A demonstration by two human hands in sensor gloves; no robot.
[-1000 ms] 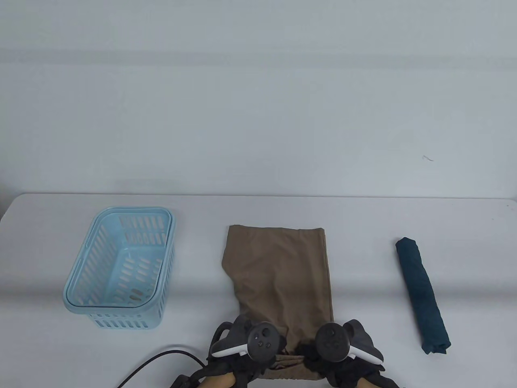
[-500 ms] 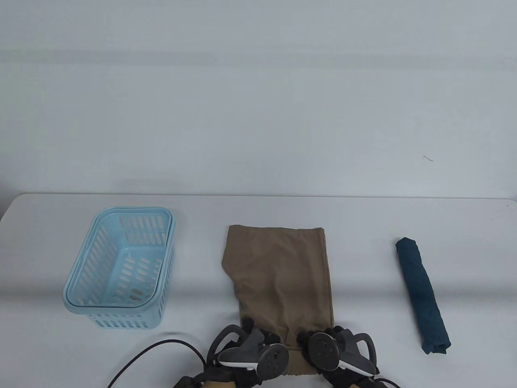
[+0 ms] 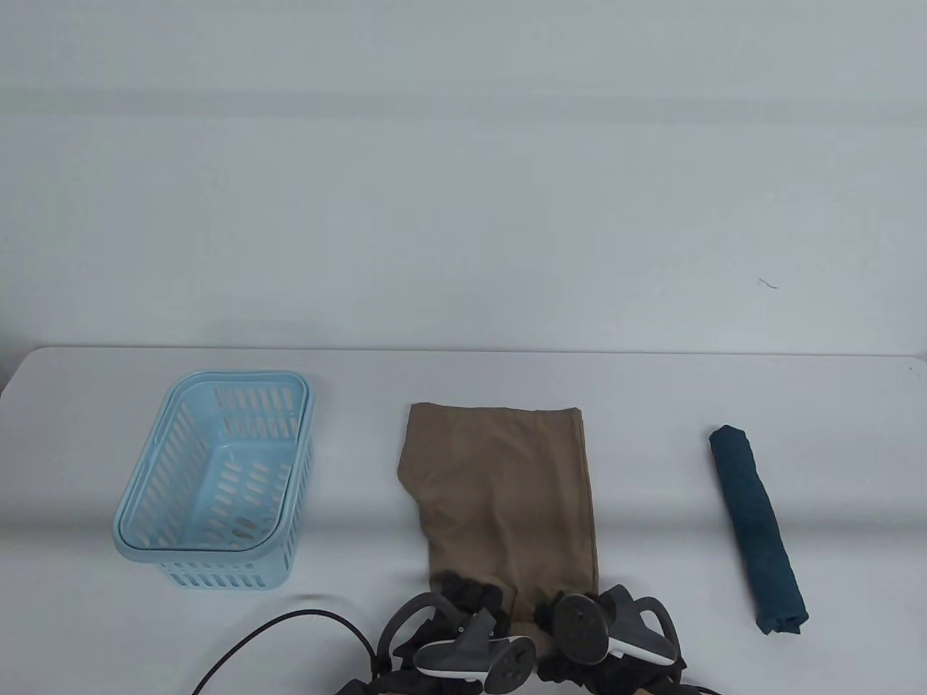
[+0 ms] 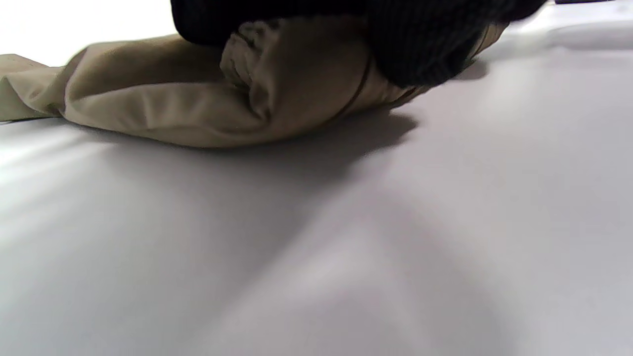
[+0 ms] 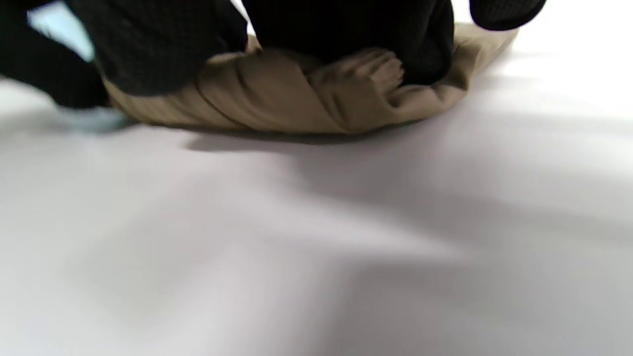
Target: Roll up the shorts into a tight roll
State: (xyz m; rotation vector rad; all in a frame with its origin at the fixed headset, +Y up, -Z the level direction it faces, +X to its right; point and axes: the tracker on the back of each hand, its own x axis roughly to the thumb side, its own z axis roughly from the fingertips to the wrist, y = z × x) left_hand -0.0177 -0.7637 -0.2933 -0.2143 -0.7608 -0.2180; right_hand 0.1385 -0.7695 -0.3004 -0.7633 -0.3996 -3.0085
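Note:
The tan shorts (image 3: 503, 492) lie folded lengthwise on the white table, with their near end rolled into a small roll (image 4: 257, 99) that also shows in the right wrist view (image 5: 316, 99). My left hand (image 3: 467, 601) presses its gloved fingers (image 4: 415, 44) over the roll's left part. My right hand (image 3: 561, 608) holds the roll's right part under its gloved fingers (image 5: 346, 29). The trackers on both hands hide most of the roll in the table view.
A light blue slotted basket (image 3: 217, 478) stands at the left. A dark teal rolled garment (image 3: 757, 528) lies at the right. A black cable (image 3: 282, 637) runs along the near edge, left of my hands.
Both hands have curled forward over the near end of the shorts, and the trackers have tipped down toward the table. The near end has turned over into a roll.

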